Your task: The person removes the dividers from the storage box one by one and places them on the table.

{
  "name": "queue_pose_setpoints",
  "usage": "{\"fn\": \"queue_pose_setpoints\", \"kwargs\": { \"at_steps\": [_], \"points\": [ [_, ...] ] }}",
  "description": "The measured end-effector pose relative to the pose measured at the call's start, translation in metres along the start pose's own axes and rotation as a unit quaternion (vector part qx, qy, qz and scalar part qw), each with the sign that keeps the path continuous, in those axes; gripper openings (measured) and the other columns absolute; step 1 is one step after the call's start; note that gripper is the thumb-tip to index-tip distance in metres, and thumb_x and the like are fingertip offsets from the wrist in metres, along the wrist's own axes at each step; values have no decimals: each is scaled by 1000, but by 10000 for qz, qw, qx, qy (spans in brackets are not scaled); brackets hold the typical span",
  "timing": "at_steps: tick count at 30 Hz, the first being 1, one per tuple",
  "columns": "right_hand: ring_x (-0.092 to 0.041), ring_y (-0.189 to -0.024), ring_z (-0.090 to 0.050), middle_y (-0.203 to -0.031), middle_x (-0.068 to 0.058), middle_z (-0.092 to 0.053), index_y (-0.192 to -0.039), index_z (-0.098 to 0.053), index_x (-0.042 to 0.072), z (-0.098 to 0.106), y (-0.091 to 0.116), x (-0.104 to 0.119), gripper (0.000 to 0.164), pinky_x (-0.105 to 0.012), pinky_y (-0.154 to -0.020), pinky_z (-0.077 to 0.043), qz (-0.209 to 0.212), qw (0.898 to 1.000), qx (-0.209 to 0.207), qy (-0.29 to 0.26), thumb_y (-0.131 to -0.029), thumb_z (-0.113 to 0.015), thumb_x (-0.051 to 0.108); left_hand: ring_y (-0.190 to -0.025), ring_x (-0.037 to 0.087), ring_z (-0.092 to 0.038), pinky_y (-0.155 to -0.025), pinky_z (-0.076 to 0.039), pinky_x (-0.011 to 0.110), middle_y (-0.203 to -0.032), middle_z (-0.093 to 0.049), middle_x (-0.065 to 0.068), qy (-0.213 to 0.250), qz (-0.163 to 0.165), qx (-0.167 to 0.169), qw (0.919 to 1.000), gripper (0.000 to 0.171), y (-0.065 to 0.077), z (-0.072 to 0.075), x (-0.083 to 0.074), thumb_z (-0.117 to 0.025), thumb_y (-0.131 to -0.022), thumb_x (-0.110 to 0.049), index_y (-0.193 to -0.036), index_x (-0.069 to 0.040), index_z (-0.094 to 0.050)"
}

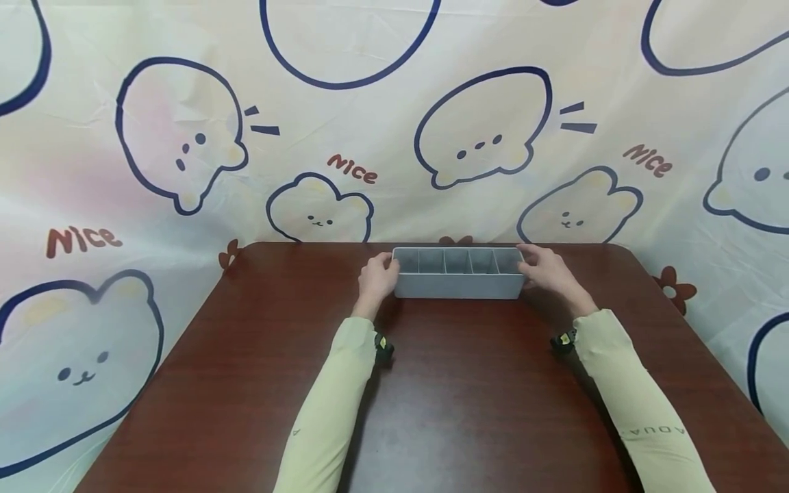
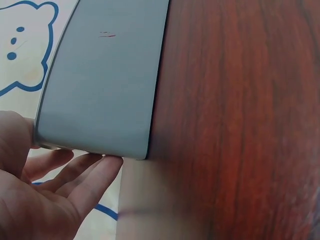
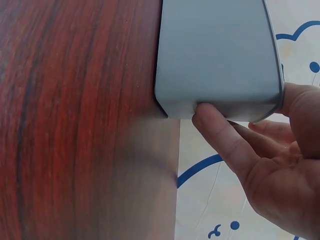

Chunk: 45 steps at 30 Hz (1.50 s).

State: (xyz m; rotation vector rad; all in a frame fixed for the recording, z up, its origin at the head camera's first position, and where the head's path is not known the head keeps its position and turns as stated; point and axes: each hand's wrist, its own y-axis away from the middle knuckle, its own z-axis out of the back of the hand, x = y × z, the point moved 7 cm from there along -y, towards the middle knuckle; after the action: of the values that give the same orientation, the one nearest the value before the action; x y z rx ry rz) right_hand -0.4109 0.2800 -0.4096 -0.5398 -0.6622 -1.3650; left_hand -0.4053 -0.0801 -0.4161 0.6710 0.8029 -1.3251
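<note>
- The gray box [image 1: 457,286], a long tray of five compartments, is upright at the far side of the table [image 1: 456,383]; it appears to rest there, its openings upward, which suits a thing meant to hold small items.
- The left hand [image 1: 378,279] is at the box's left end. Its fingers are slightly spread and bent, the tips against the end wall and one digit at the upper rim, so the end seems pinched between them.
- The right hand [image 1: 548,269] mirrors this at the box's right end: one finger presses the end wall, another digit meets the rim, the rest lie a little apart. How firmly either hand squeezes cannot be told.
- Holding both ends probably balances the long body and guards against twisting, while leaving the compartments uncovered.
- The sleeves [image 1: 333,390] reach in from the near side of the box, one toward each end, leaving its front wall unobstructed.
- Behind the box hangs a printed cloth [image 1: 382,123], likely a plain backdrop.
</note>
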Motion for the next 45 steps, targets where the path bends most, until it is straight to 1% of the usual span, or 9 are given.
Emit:
{"fn": "queue_pose_setpoints", "kwargs": {
  "at_steps": [10, 17, 21, 27, 30, 34, 38, 41, 45],
  "points": [
    [-34, -95, -70, -142, -30, -48, -152, -33, 9, -7, -1, 4, 57, -39, -73, -59, 59, 10000, 13, -44, -98, -49, 18, -123, 34, -55, -104, -44, 53, -139, -57, 13, 71, 32, 243, 9997, 45, 0, 5, 7, -48, -101, -36, -139, -13, -52],
    [-31, -89, -71, -140, -29, -50, -152, -34, 11, -10, -3, 5, 56, -40, -73, -59, 140, 9999, -17, -22, -99, -49, 18, -121, 33, -56, -103, -45, 51, -137, -57, 15, -15, -16, 360, 9994, 46, -1, 8, 8, -48, -101, -34, -140, -10, -51],
    [-33, -93, -70, -139, -31, -50, -152, -34, 11, -11, -3, 5, 56, -39, -73, -59, 165, 9999, 6, -21, -99, -48, 18, -122, 32, -57, -103, -45, 50, -136, -58, 15, -128, -42, 385, 9992, 46, -1, 10, 7, -48, -101, -35, -139, -9, -51],
    [-35, -96, -69, -138, -31, -50, -153, -33, 11, -10, -4, 4, 56, -39, -71, -59, 94, 9999, 12, -39, -99, -48, 18, -118, 32, -58, -100, -47, 49, -129, -61, 16, -501, -264, 375, 9977, 48, -4, 12, -1, -46, -100, -38, -135, -5, -53],
    [-34, -94, -69, -139, -30, -51, -152, -33, 11, -9, -4, 5, 55, -39, -71, -59, 90, 9999, -24, -50, -99, -48, 18, -117, 32, -58, -100, -47, 49, -130, -61, 16, -620, -302, 428, 9967, 49, -4, 15, -5, -47, -100, -38, -136, -5, -51],
    [-32, -92, -70, -137, -30, -52, -152, -34, 11, -9, -3, 5, 55, -39, -71, -59, 103, 9999, -16, -56, -99, -49, 17, -119, 32, -57, -101, -47, 48, -134, -58, 15, -614, -335, 498, 9963, 48, -3, 19, -10, -47, -100, -37, -138, -8, -49],
    [-29, -87, -71, -134, -31, -54, -152, -34, 10, -8, -3, 5, 55, -39, -71, -59, 127, 9999, -9, -50, -99, -48, 16, -121, 32, -56, -102, -46, 48, -136, -57, 14, -647, -509, 404, 9958, 46, -3, 23, -20, -47, -100, -35, -137, -8, -50],
    [-29, -85, -72, -134, -31, -53, -152, -34, 10, -7, -3, 6, 56, -39, -70, -59, 80, 9999, -20, -69, -98, -48, 16, -119, 30, -57, -100, -47, 47, -131, -60, 13, -657, -696, 282, 9950, 43, -3, 26, -28, -47, -100, -33, -135, -8, -53],
    [-30, -85, -72, -135, -32, -52, -152, -33, 10, -6, -3, 6, 57, -40, -71, -60, 16, 9999, -27, -106, -98, -48, 16, -111, 28, -61, -94, -51, 45, -124, -63, 11, -566, -929, 183, 9939, 40, 0, 27, -40, -48, -99, -32, -132, -11, -56]
  ]
}}
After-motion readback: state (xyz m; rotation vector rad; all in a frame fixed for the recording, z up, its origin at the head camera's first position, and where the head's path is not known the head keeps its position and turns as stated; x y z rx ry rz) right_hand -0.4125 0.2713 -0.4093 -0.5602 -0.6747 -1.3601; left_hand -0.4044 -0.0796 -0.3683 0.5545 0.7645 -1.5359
